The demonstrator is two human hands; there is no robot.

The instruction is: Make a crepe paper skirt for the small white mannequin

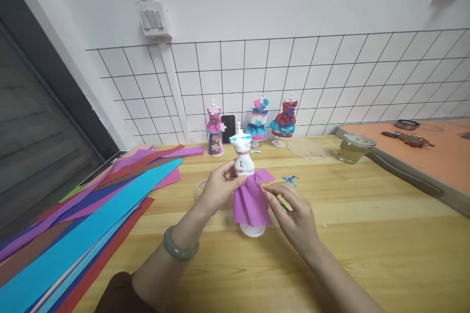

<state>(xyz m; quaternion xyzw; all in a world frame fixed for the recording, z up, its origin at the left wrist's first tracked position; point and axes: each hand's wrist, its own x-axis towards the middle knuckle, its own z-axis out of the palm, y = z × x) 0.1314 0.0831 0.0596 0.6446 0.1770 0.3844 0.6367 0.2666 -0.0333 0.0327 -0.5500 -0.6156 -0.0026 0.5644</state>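
A small white dress-form mannequin (244, 162) stands upright on a round white base (252, 230). A gathered purple paper skirt (249, 205) hangs from its waist. My left hand (222, 186) is closed around the waist, with the thumb pressed on the skirt's top edge. At the skirt's right side, the thumb and fingers of my right hand (293, 210) are pinched at the paper's edge. A thin dark green stick (283, 205) shows by the right fingers; whether it is held or lies on the table is unclear. Behind the mannequin lies a purple paper piece (265, 175).
Long coloured paper strips (110, 220) cover the left side. Along the wall stand dressed mannequins (258, 124) and a dark phone (228, 129). A lidded glass jar (355, 148) sits right, near an orange surface (433, 161). A blue bow (291, 180) lies behind my right hand.
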